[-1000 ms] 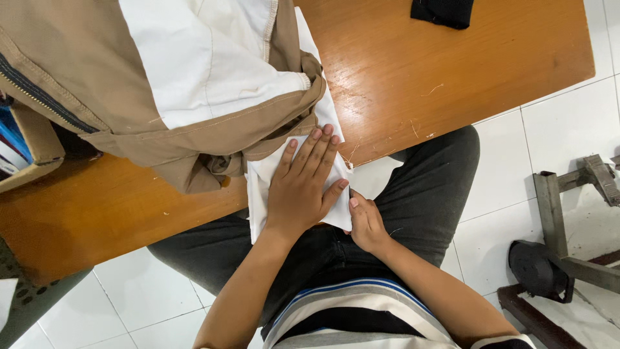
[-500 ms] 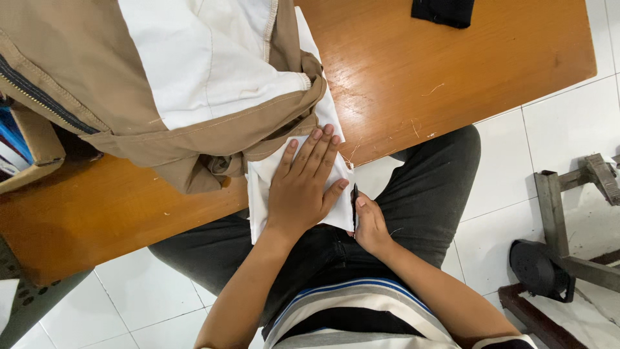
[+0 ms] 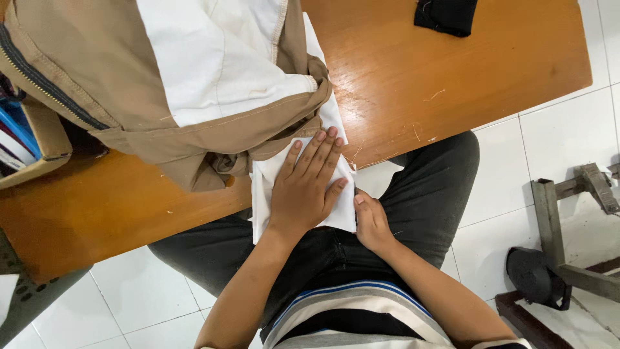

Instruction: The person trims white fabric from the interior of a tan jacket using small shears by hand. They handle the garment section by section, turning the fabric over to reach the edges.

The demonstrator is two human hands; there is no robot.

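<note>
The left hand [image 3: 303, 194] lies flat on the white cloth [image 3: 265, 194] hanging over the bench [image 3: 439, 84] edge. The right hand [image 3: 369, 220] pinches its side edge. A tan jacket [image 3: 97, 84] crowds behind.

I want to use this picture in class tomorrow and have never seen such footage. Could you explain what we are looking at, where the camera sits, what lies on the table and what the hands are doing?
No machine here: a seated person works with two bare hands, and the one camera is worn on the head, looking straight down at the lap and table edge. The left hand lies flat, fingers spread, on a white cloth that hangs over the edge of the wooden table. The right hand touches that cloth's lower right edge; whether it pinches it cannot be told. Above lies a tan and white garment with a zip. A black cloth sits at the far edge, and a cardboard box at the left.
</note>
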